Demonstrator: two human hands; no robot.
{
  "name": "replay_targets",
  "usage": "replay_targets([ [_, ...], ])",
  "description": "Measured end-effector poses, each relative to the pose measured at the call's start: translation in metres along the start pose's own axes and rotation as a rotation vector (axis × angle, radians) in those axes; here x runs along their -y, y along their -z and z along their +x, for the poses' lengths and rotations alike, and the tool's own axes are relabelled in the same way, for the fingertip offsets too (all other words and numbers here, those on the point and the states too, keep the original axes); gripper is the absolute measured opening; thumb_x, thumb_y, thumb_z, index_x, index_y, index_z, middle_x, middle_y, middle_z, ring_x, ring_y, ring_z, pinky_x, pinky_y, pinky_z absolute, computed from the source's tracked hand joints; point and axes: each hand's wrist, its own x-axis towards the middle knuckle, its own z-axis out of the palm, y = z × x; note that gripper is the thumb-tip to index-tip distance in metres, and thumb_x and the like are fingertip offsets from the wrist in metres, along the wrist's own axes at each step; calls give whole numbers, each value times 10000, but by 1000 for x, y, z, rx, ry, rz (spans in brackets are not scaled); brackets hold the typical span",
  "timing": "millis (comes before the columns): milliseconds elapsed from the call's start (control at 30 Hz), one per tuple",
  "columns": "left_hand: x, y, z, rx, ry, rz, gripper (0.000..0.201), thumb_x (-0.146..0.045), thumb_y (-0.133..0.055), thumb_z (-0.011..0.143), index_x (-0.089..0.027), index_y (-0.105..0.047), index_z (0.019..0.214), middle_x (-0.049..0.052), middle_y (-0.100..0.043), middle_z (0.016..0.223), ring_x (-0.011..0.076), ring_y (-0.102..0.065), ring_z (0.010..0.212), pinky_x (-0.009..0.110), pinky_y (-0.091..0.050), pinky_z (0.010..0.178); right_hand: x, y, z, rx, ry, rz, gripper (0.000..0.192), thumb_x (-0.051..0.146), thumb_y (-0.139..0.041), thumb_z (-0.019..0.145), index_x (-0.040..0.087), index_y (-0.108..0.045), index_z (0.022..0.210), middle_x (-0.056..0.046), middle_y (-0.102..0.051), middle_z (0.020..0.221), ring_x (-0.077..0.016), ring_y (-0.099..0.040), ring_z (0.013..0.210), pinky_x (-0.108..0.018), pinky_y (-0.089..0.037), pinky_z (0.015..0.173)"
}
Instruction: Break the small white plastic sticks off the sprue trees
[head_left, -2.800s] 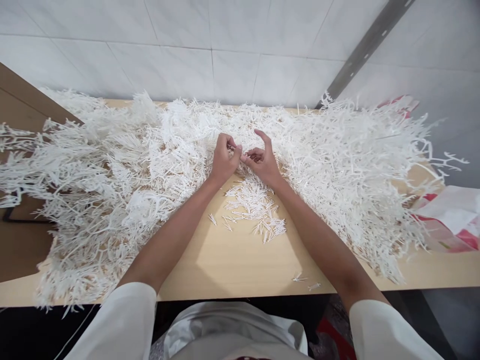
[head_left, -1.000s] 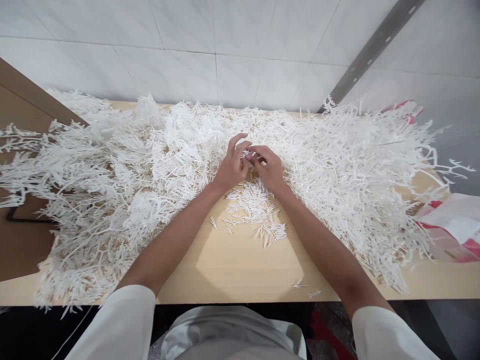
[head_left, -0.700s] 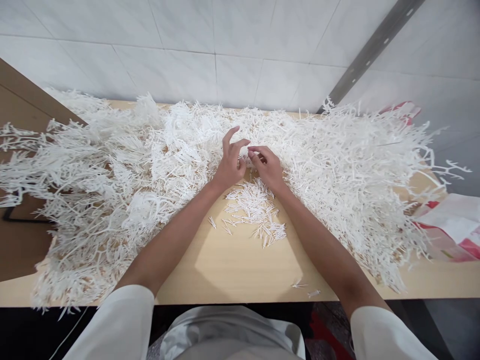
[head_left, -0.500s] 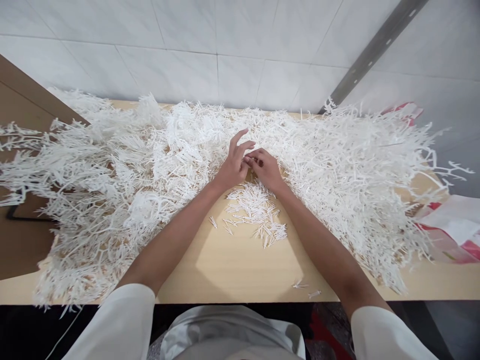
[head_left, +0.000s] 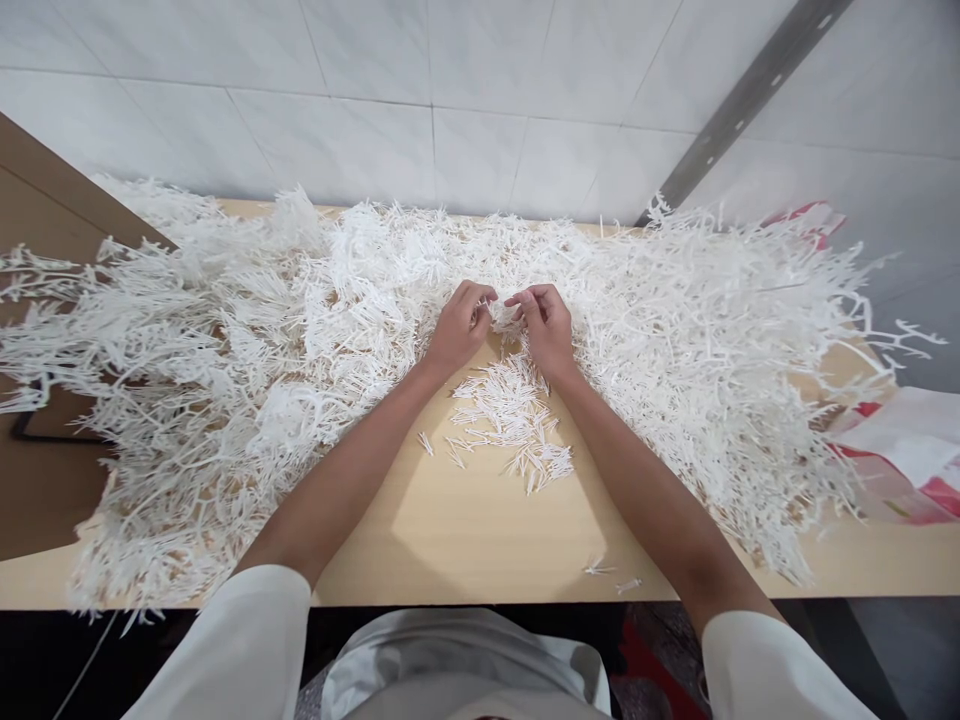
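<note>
My left hand (head_left: pixel 459 325) is closed, its fingers curled inward over the near edge of a pile of white branched plastic pieces (head_left: pixel 390 260). My right hand (head_left: pixel 549 325) faces it a short gap away, with thumb and fingers pinched together. Small white bits show at the fingertips of both hands, but what each one holds is too small to tell apart from the pile behind. Just below the hands lies a heap of short, thin white plastic sticks (head_left: pixel 510 405) on the wooden table (head_left: pixel 480 530).
The tangled white pieces spread widely to both sides. A brown cardboard box (head_left: pixel 45 210) stands at the left, and a white and red plastic bag (head_left: pixel 900 455) lies at the right. A tiled wall (head_left: pixel 375 140) rises behind the table. Stray sticks (head_left: pixel 598 567) lie near the front edge.
My hands were touching at the fingertips and have moved apart. My left fingers, raised and spread before, are now curled down. The stick heap looks the same.
</note>
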Motion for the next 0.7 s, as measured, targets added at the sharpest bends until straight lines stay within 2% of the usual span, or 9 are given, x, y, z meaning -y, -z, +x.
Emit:
replay_targets([
  [100,0,-1,0,-2,5,22,101,-179,-505,884,-220,-550,964,36,-606,979,144,-576,919,282,-481,820,1,0,-1,-14,5,22,305,560,-468,925,256,-486,915,7,-678,868,-98,-589,685,-278,-491,688],
  [200,3,-2,1,-26,64,32,85,-242,-546,885,-204,-566,958,47,-619,990,144,-586,909,275,-493,788,1,0,-2,-56,23,32,296,558,-413,947,267,-463,937,11,-669,864,-100,-587,687,-279,-493,689],
  [300,4,-2,1,-11,84,-4,93,-218,-538,888,-203,-580,969,44,-652,999,133,-604,901,261,-497,762,-1,0,-1,-82,27,-41,321,575,-446,928,267,-518,983,-17,-670,971,-125,-612,814,-301,-502,746],
  [367,4,-1,0,9,44,-33,108,-213,-539,890,-213,-575,992,34,-669,1010,126,-613,898,263,-499,778,-3,0,1,-42,41,-136,367,601,-484,898,270,-578,1025,-40,-658,1088,-158,-612,955,-331,-502,809],
  [433,4,-1,-1,24,5,-44,111,-231,-538,899,-227,-557,1008,28,-674,1016,123,-618,890,268,-500,790,-3,0,3,55,63,-215,411,629,-478,885,269,-631,1011,-47,-666,1087,-183,-605,1015,-358,-498,844],
  [533,4,-1,-1,18,11,-33,126,-282,-535,912,-242,-527,1032,26,-670,1006,126,-620,870,273,-499,779,-3,0,4,122,81,-254,427,639,-490,872,253,-671,905,-35,-687,947,-173,-620,907,-345,-498,784],
  [633,3,-1,-1,34,22,-6,124,-305,-531,917,-237,-539,1021,26,-668,995,133,-617,874,282,-490,789,0,0,2,42,109,-275,375,601,-542,866,248,-669,851,-18,-664,888,-144,-604,814,-304,-481,698],
  [700,0,-1,0,79,20,51,90,-301,-522,919,-224,-567,936,23,-661,944,140,-605,856,287,-474,779,2,-1,-1,6,149,-334,329,537,-538,896,241,-649,807,-8,-631,836,-131,-577,766,-291,-466,675],
])
